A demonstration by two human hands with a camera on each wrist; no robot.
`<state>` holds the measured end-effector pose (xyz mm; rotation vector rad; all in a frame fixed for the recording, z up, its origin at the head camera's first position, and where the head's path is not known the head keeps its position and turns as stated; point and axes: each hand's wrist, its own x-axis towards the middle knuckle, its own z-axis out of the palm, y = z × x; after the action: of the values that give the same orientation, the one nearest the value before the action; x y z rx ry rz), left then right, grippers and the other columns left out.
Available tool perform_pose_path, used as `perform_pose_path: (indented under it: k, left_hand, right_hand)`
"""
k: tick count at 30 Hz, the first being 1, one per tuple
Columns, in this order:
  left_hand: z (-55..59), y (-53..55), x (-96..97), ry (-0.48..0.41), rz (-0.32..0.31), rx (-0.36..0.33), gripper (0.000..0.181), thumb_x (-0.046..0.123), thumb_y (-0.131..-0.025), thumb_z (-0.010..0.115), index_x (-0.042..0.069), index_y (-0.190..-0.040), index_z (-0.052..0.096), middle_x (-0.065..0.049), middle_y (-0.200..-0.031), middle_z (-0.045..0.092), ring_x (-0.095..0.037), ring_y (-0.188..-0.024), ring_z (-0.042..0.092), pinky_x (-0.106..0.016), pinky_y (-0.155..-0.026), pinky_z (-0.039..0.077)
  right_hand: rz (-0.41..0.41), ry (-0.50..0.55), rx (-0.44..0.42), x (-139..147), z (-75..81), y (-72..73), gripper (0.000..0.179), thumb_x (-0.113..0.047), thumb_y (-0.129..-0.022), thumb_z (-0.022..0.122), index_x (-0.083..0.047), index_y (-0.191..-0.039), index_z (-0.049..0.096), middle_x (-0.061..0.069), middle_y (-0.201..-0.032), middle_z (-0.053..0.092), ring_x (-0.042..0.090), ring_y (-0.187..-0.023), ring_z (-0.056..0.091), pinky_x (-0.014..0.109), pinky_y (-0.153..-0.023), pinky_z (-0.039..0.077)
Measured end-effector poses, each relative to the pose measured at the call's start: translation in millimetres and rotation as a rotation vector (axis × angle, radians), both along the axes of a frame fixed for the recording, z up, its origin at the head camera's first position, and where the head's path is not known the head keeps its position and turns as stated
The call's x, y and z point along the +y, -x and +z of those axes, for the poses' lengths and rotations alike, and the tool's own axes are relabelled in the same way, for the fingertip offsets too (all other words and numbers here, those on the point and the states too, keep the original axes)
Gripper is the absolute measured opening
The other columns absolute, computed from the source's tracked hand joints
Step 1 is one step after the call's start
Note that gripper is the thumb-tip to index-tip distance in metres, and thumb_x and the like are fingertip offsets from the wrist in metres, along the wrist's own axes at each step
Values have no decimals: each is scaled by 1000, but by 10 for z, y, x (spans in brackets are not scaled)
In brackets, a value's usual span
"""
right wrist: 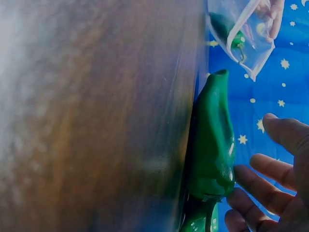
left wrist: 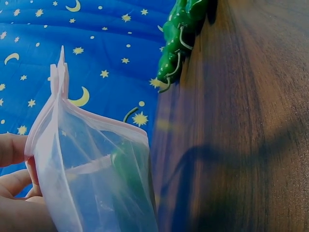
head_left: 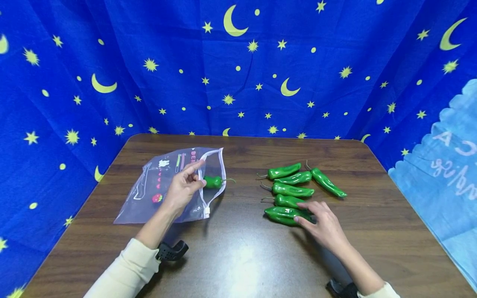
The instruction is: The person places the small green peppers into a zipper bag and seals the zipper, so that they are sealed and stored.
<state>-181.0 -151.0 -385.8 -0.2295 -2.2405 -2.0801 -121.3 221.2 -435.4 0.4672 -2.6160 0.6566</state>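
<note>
My left hand pinches the near rim of a clear zip bag printed with pink and white figures, its mouth held apart to the right. Inside, a green pepper lies with its stem poking out of the opening. On the right, my right hand reaches over the nearest green pepper. In the right wrist view the fingers are spread beside that pepper, not curled round it; whether a fingertip touches it, I cannot tell.
Several more green peppers lie in a rough column beyond the nearest one, with one slanted pepper to their right. A white slider sits at the bag's near corner. Blue star-patterned cloth hangs behind the brown table.
</note>
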Motion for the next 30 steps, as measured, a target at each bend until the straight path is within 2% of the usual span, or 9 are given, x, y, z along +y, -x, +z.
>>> perform_pose_path:
  k: [8, 13, 16, 20, 25, 30]
  left_hand:
    - [32, -8, -12, -16, 13, -13, 62, -13, -79, 56, -1, -139, 43, -9, -147, 38, 0, -78, 44, -8, -64, 40]
    - [40, -12, -20, -24, 7, -10, 62, -13, -79, 56, -2, -139, 42, -9, -148, 37, 0, -78, 44, -7, -65, 41]
    - [48, -12, -21, -20, 9, -11, 62, -13, -79, 56, -1, -139, 43, -9, -147, 38, 0, -78, 44, -8, -64, 41]
    - [47, -8, -22, -18, 8, -11, 62, -13, -79, 56, -1, -139, 43, -8, -147, 38, 0, -78, 44, -8, -65, 41]
    - [48, -1, -28, -23, -2, -1, 63, -13, -79, 56, -1, -139, 42, -9, -146, 38, 0, -79, 44, -8, -66, 41]
    - [45, -2, -32, -32, -4, -7, 63, -13, -79, 56, -1, -139, 42, -8, -145, 39, 0, -79, 44, -8, -67, 42]
  right_hand:
    - [-18, -8, -82, 30, -28, -30, 39, -24, -73, 78, -13, -109, 68, 0, -96, 69, 15, -86, 55, 34, -71, 46]
    - [-44, -3, -180, 40, -44, -44, 40, -27, -75, 76, -13, -112, 67, 2, -102, 70, 18, -89, 56, 40, -76, 48]
    - [-50, 11, -246, 51, -49, -42, 41, -29, -77, 75, -12, -114, 66, 8, -109, 69, 33, -102, 59, 54, -90, 45]
    - [-48, 26, -287, 64, -61, -47, 42, -30, -78, 74, -11, -115, 66, 13, -115, 67, 46, -116, 52, 64, -97, 36]
    - [-59, 15, -272, 66, -87, -45, 42, -30, -77, 75, -12, -114, 67, 9, -110, 69, 33, -101, 60, 52, -84, 46]
    - [-54, 9, -250, 72, -119, -35, 41, -28, -76, 76, -12, -113, 67, 7, -109, 70, 27, -96, 61, 47, -80, 48]
